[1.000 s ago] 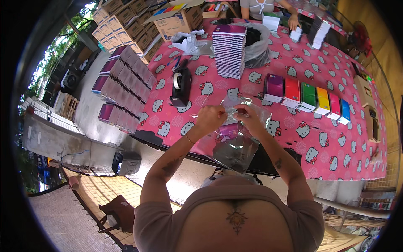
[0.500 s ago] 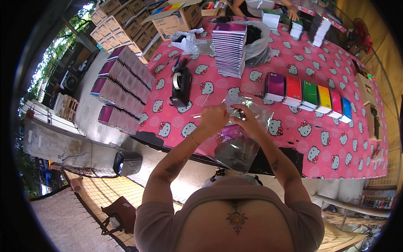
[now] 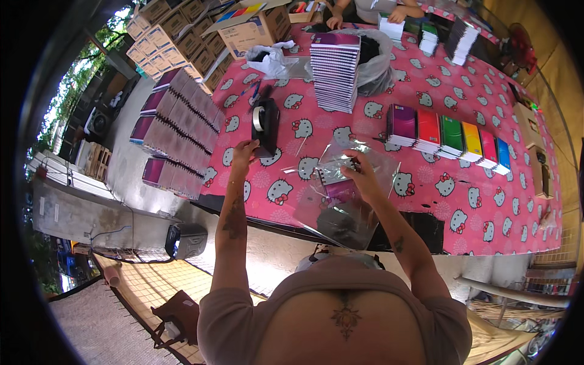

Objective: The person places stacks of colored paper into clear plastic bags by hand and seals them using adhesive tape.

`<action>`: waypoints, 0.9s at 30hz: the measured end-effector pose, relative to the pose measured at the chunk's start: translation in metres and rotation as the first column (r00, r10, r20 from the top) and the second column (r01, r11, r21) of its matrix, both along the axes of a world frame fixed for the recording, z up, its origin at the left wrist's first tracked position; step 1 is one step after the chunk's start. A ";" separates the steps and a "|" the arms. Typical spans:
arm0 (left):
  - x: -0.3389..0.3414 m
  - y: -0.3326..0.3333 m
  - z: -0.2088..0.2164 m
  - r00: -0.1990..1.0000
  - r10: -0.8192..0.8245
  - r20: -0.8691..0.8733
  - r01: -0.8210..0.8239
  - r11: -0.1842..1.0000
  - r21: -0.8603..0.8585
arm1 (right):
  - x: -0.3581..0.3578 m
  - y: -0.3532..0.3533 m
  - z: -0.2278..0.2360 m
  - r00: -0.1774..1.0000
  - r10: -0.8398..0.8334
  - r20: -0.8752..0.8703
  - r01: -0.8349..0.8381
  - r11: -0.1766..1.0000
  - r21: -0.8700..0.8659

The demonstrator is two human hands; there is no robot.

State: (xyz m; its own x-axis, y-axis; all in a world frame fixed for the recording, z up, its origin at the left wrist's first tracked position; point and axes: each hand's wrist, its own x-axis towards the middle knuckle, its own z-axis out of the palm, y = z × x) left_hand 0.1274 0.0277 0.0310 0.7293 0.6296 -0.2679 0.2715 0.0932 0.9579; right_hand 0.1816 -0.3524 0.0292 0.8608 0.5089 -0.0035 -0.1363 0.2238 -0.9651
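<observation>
My left hand (image 3: 243, 153) is at the near end of a black tape dispenser (image 3: 265, 131). Its fingers look pinched there; whatever is between them is too small to make out. A roll of pale tape (image 3: 258, 118) sits in the dispenser. My right hand (image 3: 361, 173) is closed on the far part of a clear plastic bag (image 3: 347, 210), which lies over the table's near edge. Through the glossy film shows a purple-covered notebook (image 3: 340, 190), with glare hiding part of it.
Behind stands a tall spiral-notebook stack (image 3: 334, 76) beside a grey bag (image 3: 378, 67). Multicoloured notebook piles (image 3: 451, 135) form a row at right. More stacks (image 3: 176, 131) line the left edge. Cartons (image 3: 255, 33) rise at back left; a co-worker's hands (image 3: 396, 14) are across the pink table (image 3: 468, 210).
My left hand has left the bag and moved left to the tape dispenser. My right hand stays at the bag. Across the table, the co-worker's hands have shifted left.
</observation>
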 end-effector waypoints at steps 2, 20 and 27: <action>-0.023 0.031 -0.011 0.992 -0.004 0.129 0.003 1.000 0.012 | -0.012 0.013 0.008 0.998 0.038 -0.044 -0.037 0.999 0.015; -0.008 -0.023 0.044 0.986 0.116 -0.120 0.085 0.269 0.959 | -0.020 0.011 0.000 0.978 -0.158 0.140 0.172 0.980 -0.098; -0.048 0.006 -0.038 0.990 0.129 0.055 -0.129 0.992 -0.016 | -0.020 0.013 -0.001 0.968 -0.186 0.171 0.204 0.975 -0.094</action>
State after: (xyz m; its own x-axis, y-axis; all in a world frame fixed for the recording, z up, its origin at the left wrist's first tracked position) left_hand 0.0791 0.0342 -0.0075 0.6562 0.7163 -0.2373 0.2027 0.1355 0.9698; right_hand 0.1612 -0.3396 0.0278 0.9370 0.3357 0.0966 0.0583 0.1224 -0.9908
